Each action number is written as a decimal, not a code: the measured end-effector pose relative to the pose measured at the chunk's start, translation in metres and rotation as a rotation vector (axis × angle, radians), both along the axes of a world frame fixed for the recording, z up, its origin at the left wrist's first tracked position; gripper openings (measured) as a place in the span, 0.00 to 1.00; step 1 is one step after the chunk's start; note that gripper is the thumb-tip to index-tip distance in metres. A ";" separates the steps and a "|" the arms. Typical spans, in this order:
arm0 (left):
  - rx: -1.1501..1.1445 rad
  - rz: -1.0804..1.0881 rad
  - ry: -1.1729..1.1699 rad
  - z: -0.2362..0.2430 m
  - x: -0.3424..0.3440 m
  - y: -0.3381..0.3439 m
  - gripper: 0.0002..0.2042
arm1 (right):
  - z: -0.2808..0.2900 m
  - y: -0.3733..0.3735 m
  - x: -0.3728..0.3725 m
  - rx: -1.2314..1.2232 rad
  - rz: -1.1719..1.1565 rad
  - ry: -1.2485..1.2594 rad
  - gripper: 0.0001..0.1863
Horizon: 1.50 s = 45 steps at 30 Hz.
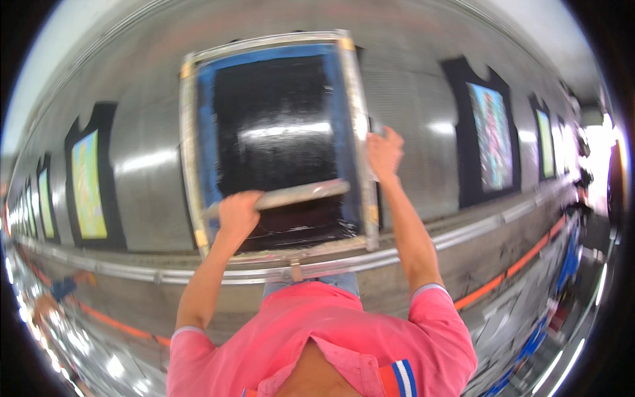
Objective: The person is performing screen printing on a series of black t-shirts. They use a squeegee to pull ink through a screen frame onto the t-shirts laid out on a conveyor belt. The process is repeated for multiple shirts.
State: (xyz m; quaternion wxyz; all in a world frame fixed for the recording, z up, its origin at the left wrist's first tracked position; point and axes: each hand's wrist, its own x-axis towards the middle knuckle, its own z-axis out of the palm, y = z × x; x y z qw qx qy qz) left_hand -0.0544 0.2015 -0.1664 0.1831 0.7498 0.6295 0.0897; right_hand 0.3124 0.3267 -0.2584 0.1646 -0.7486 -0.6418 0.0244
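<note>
Left hand (pixel 238 213): I am clenching my fingers tight around the long grey squeegee blade (pixel 291 194), near its left end.
Squeegee: it is lying across the lower black mesh, stretching rightward from my fist.
Right hand (pixel 383 153): I am gripping the right rail of the metal-framed, blue-bordered printing screen (pixel 190 165).
Screen: it is lying on the long shiny metal table (pixel 145 172), between black shirts with colourful prints (pixel 491 135).
</note>
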 end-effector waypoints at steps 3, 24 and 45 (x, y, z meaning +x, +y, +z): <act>-0.020 -0.009 0.001 -0.022 -0.013 0.065 0.21 | 0.083 0.024 -0.048 -0.304 0.419 0.503 0.18; 0.204 0.021 0.211 -0.104 -0.101 0.323 0.17 | 0.001 0.246 -0.125 -0.060 0.732 -0.273 0.10; 0.071 0.024 -0.052 -0.130 -0.042 -0.119 0.18 | -0.024 -0.192 -0.067 -0.188 0.780 0.011 0.08</act>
